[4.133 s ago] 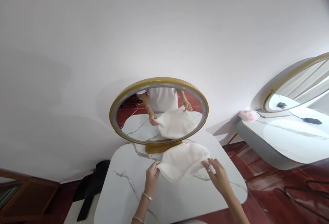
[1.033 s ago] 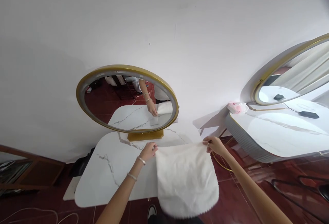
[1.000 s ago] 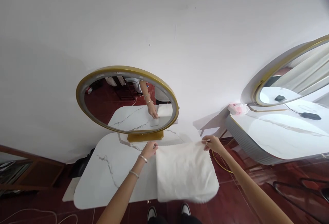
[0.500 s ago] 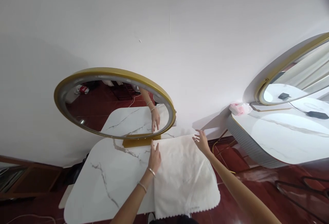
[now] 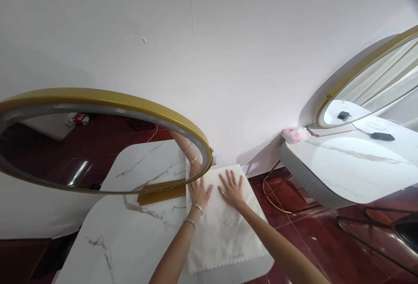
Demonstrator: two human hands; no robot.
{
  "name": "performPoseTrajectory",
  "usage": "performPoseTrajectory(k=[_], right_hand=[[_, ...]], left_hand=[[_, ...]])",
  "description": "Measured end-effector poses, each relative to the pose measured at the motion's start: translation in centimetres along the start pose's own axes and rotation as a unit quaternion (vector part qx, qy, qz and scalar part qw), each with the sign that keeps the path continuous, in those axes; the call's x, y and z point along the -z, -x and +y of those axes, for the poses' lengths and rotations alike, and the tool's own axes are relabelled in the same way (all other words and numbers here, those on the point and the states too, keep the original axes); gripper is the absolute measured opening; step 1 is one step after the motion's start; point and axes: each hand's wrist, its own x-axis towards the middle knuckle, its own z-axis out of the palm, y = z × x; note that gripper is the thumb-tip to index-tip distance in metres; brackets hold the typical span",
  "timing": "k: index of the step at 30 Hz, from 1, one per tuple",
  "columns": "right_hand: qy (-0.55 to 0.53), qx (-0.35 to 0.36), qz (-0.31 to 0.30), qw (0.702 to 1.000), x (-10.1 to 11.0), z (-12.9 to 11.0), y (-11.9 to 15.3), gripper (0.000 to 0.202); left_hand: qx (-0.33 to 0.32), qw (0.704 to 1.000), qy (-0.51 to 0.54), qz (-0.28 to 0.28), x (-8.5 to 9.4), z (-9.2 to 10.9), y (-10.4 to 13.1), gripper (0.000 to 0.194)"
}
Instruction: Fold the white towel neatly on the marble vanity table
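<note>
A white cloth [image 5: 225, 236] with scalloped edges lies on the right part of the marble-patterned tabletop [image 5: 130, 236]. My left hand [image 5: 199, 192] rests flat on the cloth near its left edge, fingers spread, with two bracelets at the wrist. Close beside it, my right hand [image 5: 231, 190] also presses flat on the cloth near the back edge, fingers apart and a ring on one finger. The gold-rimmed oval mirror [image 5: 104, 95] stands just left of the cloth and reflects the tabletop and one arm. Its gold base [image 5: 160, 195] sits on the table under the rim.
A second table [image 5: 346, 166] at the right holds a pink and white tissue pack [image 5: 295, 134], another gold-rimmed mirror [image 5: 365, 68] and a black device [image 5: 382, 136] with a cable. Chair legs [image 5: 365, 232] stand on the red floor. A white wall [image 5: 244, 58] rises behind.
Both hands have come down flat on the cloth, the right one moving left from its far corner. The cloth now lies farther back on the tabletop. My view has shifted right and closer.
</note>
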Motion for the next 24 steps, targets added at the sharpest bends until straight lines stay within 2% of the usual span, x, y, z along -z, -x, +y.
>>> performPoseTrajectory(k=[3,5,7,9,12,15,18,21,24], right_hand=[[-0.01,-0.027,-0.027,0.999,0.4,0.2,-3.0,0.056],[-0.028,-0.033,-0.052,0.998,0.9,0.5,-4.7,0.057],[-0.042,-0.033,-0.067,0.996,1.5,0.9,-5.5,0.057],[-0.042,-0.037,-0.066,0.996,2.0,1.4,-4.9,0.058],[-0.026,-0.027,-0.017,0.999,2.0,2.4,-1.0,0.056],[-0.011,0.009,0.053,0.998,1.3,3.1,5.4,0.057],[0.001,0.028,0.079,0.997,0.8,3.3,11.1,0.063],[0.006,0.033,0.078,0.996,0.7,3.2,13.4,0.067],[0.003,0.026,0.08,0.996,0.6,3.2,12.0,0.066]], left_hand=[[-0.016,0.999,0.016,-0.023,0.1,0.0,-3.4,0.058],[-0.032,0.999,0.027,-0.026,0.1,0.2,-4.9,0.053],[-0.047,0.998,0.036,-0.026,0.2,0.6,-5.2,0.047],[-0.07,0.996,0.046,-0.03,0.2,1.2,-4.1,0.044],[-0.096,0.993,0.063,-0.027,0.2,1.9,0.0,0.046],[-0.086,0.995,0.059,-0.004,0.4,1.8,5.2,0.053],[-0.081,0.996,0.038,-0.002,0.7,1.4,9.0,0.058],[-0.091,0.995,0.039,-0.007,0.4,1.7,9.7,0.061],[-0.159,0.984,0.067,-0.046,-0.4,2.9,6.8,0.06]])
